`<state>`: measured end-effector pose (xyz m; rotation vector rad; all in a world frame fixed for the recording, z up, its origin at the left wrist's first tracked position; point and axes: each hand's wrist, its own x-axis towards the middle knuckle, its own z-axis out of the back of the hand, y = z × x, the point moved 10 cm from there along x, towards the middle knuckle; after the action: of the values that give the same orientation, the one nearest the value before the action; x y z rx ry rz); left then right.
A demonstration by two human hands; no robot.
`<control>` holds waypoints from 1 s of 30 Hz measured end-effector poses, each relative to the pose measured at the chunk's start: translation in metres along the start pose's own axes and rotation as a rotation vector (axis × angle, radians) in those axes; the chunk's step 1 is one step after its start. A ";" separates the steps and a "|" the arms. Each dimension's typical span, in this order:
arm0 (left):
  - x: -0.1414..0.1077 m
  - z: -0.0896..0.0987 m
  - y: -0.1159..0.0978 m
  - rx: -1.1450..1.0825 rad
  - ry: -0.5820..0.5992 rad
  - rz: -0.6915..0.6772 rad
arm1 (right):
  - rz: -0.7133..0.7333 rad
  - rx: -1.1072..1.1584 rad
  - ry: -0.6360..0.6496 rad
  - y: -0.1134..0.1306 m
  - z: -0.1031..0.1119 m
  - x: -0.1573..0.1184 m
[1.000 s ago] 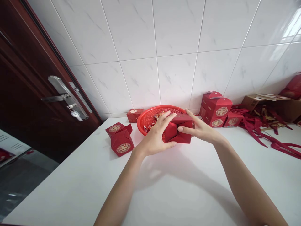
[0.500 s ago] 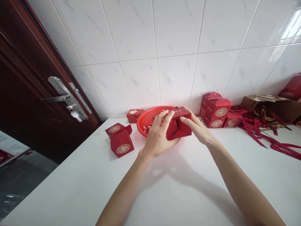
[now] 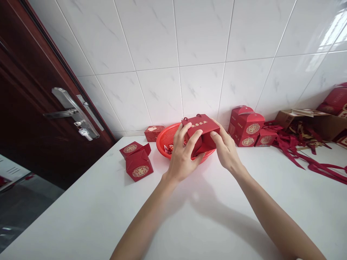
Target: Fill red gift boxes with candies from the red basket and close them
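Note:
A red paper box with gold lettering is held tilted over a red plastic basket, its open end towards me. My left hand grips the box's left side, fingers on top and thumb below. On its right side my right hand holds it, the thumb at the edge of the opening. Small wrapped sweets lie in the basket, partly hidden behind my left hand and the box. A dark red cord shows at the box's far edge.
Left of the basket, red boxes lie on the white table; another stands by the wall. At right are stacked boxes, red ribbons and a cardboard carton. A door is at left.
The box has tilted and moved slightly left and up with both hands, so its lettered side and the cord show more. The view has shifted a little.

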<state>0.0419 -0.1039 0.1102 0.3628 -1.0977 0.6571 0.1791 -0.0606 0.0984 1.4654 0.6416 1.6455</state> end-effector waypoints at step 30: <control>0.012 0.026 0.005 -0.091 -0.015 -0.124 | 0.019 0.228 0.222 0.006 0.006 0.008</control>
<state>0.0243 -0.1117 0.1322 0.3549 -1.1059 0.4937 0.1835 -0.0579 0.1086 1.4608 0.9684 1.8131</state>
